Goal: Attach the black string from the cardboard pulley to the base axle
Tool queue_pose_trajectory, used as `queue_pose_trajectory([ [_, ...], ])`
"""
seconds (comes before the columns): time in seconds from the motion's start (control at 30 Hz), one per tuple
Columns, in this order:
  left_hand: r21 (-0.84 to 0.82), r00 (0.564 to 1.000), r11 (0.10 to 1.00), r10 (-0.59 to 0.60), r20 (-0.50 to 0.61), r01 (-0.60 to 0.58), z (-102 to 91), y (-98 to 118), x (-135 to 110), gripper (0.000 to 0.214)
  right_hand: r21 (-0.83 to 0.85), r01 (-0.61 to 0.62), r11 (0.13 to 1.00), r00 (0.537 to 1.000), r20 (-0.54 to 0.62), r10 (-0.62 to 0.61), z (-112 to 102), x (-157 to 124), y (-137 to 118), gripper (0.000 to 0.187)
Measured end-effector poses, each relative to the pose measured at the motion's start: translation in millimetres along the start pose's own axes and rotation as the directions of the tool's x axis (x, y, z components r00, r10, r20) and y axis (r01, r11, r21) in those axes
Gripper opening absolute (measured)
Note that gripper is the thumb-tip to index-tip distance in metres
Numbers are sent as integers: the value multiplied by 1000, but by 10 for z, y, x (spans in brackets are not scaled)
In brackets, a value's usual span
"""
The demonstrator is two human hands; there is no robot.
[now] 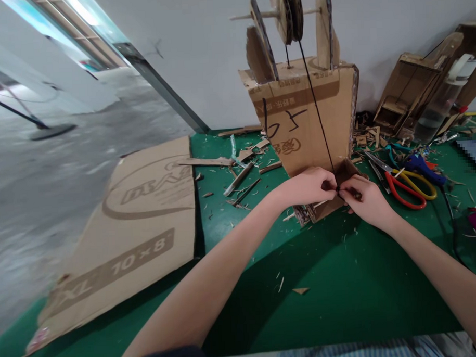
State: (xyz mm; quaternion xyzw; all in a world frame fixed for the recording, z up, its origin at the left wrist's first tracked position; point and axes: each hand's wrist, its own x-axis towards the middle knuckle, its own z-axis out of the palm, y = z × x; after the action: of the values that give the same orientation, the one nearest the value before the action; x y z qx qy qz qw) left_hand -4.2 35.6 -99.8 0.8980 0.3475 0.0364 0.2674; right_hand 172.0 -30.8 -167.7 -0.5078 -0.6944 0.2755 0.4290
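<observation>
A tall cardboard tower (298, 119) stands on the green table (323, 290), with a wooden axle and cardboard wheel (290, 12) on top. A black string (315, 103) runs from the wheel down the tower's front to my hands. My left hand (310, 185) and my right hand (365, 197) meet at the string's lower end, both pinching it just above a small cardboard piece (325, 206) at the tower's foot. The fingertips of the two hands touch.
A large flat cardboard sheet (123, 234) overhangs the table's left edge. Red-and-yellow scissors (408, 185), a blue tool (423, 167) with a cable, scraps and sticks (238, 178) lie around. Another cardboard build (410, 94) and a clear bottle (444, 101) lean at the wall.
</observation>
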Motion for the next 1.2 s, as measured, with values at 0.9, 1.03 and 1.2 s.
queue_pose_trajectory([
  [0.9, -26, 999, 999, 37, 3, -37, 4, 36, 9, 16, -323, 162, 932, 982, -39, -185, -29, -14, -162, 8],
  [1.03, -27, 1000, 999, 27, 10, -27, -5, 39, 9, 16, -171, 159, 972, 985, -32, -167, 0, -7, -117, 6],
  [1.2, -10, 1000, 1000, 14, 6, -14, -1, 29, 12, 18, -190, 109, 976, 990, -68, -124, -18, 1, -67, 7],
])
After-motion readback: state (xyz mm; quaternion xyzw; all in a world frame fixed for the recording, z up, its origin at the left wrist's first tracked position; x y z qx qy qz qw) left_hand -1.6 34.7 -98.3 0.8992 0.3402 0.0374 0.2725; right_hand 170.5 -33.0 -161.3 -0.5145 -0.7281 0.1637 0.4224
